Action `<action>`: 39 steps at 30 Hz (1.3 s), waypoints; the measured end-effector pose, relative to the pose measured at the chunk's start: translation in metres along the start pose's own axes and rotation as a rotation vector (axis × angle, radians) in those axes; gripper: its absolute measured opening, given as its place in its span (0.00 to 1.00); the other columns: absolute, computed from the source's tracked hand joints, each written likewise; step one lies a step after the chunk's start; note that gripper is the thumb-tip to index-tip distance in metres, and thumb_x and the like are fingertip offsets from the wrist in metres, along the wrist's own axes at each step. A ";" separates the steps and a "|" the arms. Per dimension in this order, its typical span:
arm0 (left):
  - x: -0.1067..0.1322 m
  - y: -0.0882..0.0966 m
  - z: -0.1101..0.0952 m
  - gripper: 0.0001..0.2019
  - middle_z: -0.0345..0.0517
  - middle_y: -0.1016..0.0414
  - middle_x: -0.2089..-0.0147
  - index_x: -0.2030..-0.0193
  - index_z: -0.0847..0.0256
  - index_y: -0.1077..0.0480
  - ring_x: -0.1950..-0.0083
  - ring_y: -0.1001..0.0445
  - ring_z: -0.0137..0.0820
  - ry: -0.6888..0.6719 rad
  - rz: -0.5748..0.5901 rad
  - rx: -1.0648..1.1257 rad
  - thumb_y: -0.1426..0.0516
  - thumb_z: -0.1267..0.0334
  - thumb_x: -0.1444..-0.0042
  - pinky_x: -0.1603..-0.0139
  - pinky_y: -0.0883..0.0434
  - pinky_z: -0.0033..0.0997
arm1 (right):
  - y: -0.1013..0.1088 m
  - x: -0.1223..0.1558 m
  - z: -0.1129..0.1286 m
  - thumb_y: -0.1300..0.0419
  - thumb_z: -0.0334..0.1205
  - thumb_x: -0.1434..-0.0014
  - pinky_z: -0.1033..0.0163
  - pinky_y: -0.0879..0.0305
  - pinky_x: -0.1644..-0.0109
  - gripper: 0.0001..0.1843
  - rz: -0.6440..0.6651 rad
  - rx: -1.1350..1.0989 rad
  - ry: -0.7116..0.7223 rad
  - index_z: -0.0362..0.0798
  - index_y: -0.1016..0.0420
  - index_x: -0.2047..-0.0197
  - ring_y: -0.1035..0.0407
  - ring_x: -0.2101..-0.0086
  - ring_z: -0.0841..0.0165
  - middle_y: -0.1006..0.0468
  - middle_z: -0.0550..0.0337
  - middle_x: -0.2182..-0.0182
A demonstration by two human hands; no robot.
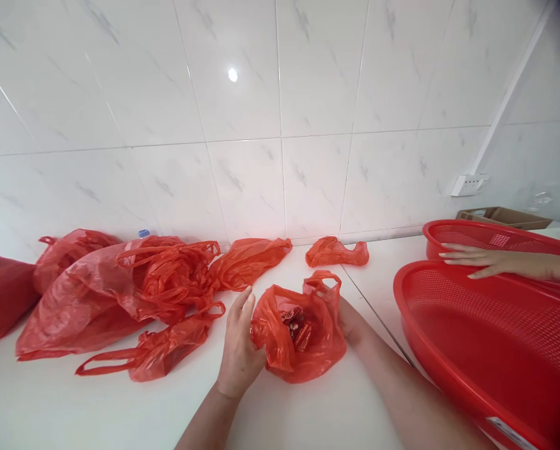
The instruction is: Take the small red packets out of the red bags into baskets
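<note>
Your two bare hands meet at the middle of a white counter (74,400) against a tiled wall, cupping a small red plastic bag (303,359) that sits between them, close in front of you.

Your left hand (237,344) is nearly flat, fingers straight and together, its palm pressed to the bag's left side. Your right hand (350,320) is on the bag's right side. Its fingers are hidden behind the plastic, so the grip cannot be told.

The bag's mouth gapes upward, showing a few small red wrapped packets (299,328) inside. A handle loop rises at its far right edge. The bunched bag is almost round, with a slight long axis from the near base to that far handle.

By the look of it, this bag is partly filled and not yet closed. A heap of red bags (120,287) lies to the left, and one crumpled bag (336,252) lies farther back.

On the right stand a large red mesh basket (486,350) and a second basket (495,240) behind it. Another person's hand (477,261) rests flat on their rims.
</note>
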State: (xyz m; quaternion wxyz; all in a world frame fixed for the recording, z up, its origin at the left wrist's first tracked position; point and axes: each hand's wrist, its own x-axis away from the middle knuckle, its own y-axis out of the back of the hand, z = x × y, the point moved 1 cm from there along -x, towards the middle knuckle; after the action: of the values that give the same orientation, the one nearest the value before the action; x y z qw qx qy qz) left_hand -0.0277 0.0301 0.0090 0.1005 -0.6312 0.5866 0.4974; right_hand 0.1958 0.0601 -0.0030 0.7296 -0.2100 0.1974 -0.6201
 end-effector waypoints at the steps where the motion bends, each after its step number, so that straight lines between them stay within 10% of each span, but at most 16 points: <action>1: 0.000 0.001 -0.004 0.35 0.53 0.50 0.34 0.38 0.50 0.44 0.35 0.47 0.46 -0.033 0.028 -0.030 0.40 0.71 0.54 0.40 0.42 0.51 | 0.004 -0.003 -0.002 0.37 0.44 0.50 0.61 0.35 0.69 0.10 0.013 -0.028 -0.048 0.49 0.33 0.72 0.34 0.75 0.69 0.29 0.63 0.78; 7: -0.003 0.003 -0.005 0.03 0.47 0.31 0.54 0.73 0.60 0.33 0.53 0.31 0.37 0.219 0.100 0.343 0.42 0.71 0.54 0.59 0.32 0.32 | 0.041 -0.022 0.001 0.36 0.45 0.52 0.56 0.33 0.62 0.12 -0.066 -0.150 -0.031 0.48 0.33 0.76 0.31 0.70 0.64 0.25 0.57 0.75; 13: -0.006 0.007 0.025 0.09 0.37 0.34 0.73 0.74 0.61 0.36 0.72 0.36 0.25 0.645 -0.229 0.881 0.42 0.60 0.50 0.68 0.35 0.25 | 0.056 -0.028 0.007 0.37 0.40 0.52 0.57 0.32 0.58 0.05 -0.176 -0.190 0.195 0.50 0.28 0.72 0.29 0.66 0.64 0.22 0.60 0.70; 19: -0.001 0.007 0.034 0.09 0.38 0.31 0.71 0.66 0.61 0.33 0.73 0.34 0.26 0.881 -0.329 0.868 0.43 0.57 0.50 0.72 0.36 0.24 | 0.040 -0.015 0.010 0.38 0.41 0.50 0.50 0.34 0.54 0.11 -0.037 -0.193 0.168 0.51 0.25 0.62 0.28 0.59 0.58 0.22 0.55 0.60; 27: -0.007 0.010 0.037 0.06 0.37 0.30 0.72 0.68 0.62 0.32 0.73 0.33 0.25 0.866 -0.394 1.009 0.42 0.66 0.55 0.71 0.34 0.24 | 0.021 -0.001 0.011 0.34 0.42 0.52 0.51 0.40 0.46 0.10 0.190 -0.088 0.037 0.50 0.25 0.65 0.33 0.51 0.59 0.26 0.54 0.51; 33: -0.015 0.021 0.037 0.08 0.38 0.28 0.65 0.69 0.60 0.33 0.65 0.30 0.25 0.700 -0.294 1.196 0.37 0.68 0.56 0.64 0.32 0.24 | 0.030 -0.013 0.010 0.33 0.43 0.54 0.63 0.36 0.63 0.12 -0.071 -0.293 0.131 0.51 0.34 0.76 0.33 0.73 0.71 0.30 0.69 0.80; 39: -0.011 0.015 0.034 0.09 0.35 0.36 0.75 0.72 0.61 0.35 0.74 0.38 0.21 0.720 -0.196 1.090 0.40 0.60 0.48 0.71 0.36 0.20 | 0.034 -0.019 0.003 0.36 0.45 0.52 0.65 0.40 0.71 0.11 -0.234 -0.272 0.032 0.50 0.33 0.74 0.40 0.80 0.73 0.34 0.69 0.83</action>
State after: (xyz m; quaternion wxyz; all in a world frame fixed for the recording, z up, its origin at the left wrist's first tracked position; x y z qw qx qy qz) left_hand -0.0557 0.0570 0.0074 0.2481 -0.6672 0.6913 -0.1243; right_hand 0.2225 0.0836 -0.0190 0.6142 -0.3184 0.2650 -0.6717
